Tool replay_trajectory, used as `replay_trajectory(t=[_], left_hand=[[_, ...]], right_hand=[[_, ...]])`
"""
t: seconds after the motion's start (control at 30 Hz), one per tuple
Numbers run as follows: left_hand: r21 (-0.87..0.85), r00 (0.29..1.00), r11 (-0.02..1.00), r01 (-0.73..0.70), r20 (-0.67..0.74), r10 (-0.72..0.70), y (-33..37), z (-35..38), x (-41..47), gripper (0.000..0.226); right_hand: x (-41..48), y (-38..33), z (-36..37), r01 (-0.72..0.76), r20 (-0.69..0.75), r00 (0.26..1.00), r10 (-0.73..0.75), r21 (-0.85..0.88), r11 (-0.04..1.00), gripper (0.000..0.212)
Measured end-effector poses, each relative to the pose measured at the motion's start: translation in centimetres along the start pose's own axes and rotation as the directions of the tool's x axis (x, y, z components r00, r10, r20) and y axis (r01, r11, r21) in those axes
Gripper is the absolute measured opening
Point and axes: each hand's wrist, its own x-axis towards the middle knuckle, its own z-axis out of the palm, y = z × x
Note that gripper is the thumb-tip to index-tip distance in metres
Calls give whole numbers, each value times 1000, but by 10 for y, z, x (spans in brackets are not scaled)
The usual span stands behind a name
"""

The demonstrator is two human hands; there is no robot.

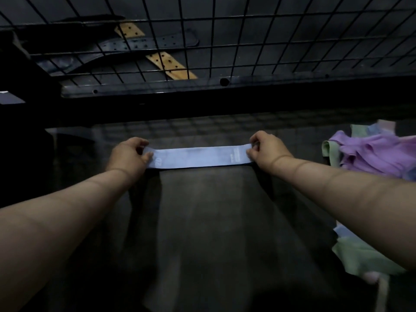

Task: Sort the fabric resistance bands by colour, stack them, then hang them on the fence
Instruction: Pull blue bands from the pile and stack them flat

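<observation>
The band's (198, 159) ends hide under the left hand (129, 154) and right hand (267, 150); its white print blurs beyond reading; the far pile (371, 154) is cut by the right edge; the near pile (360, 255) is blurred, partly behind the forearm (360, 194)

Blue band (198, 156): cloth, matt, with a fine even weave and a smooth face; faint white print near both ends.
Purple bands (378, 154), far right: the same matt cloth, soft and crumpled into folds.
Green bands (360, 257), near right: matt cloth, creased.
Fence (210, 41), far side: thin black metal wire in a grid, with a dull coated finish.
Table top (213, 221): dark, hard and smooth, with a low streaky sheen; material not determinable.
Wooden slats (171, 66) beyond the fence: pale bare wood, matt, drilled with small holes.
Dark strip (157, 42) beside them: perforated, slightly glossy; metal or plastic cannot be told.
</observation>
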Motion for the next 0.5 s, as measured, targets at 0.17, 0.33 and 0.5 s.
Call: replay_trajectory(t=[0.17,0.33,0.5], left_hand=[[294,973,929,-224,116,198,-4,-1,-2,67],[348,951,895,-281,227,211,0,-1,-4,74],[325,948,900,-289,225,224,1,1,-3,66]], right_hand=[[-6,0,-9,339,211,939,-271,-451,826,74],[-2,-3,-5,353,254,930,-264,-428,832,62],[-1,2,-5,294,230,945,-231,-293,910,71]])
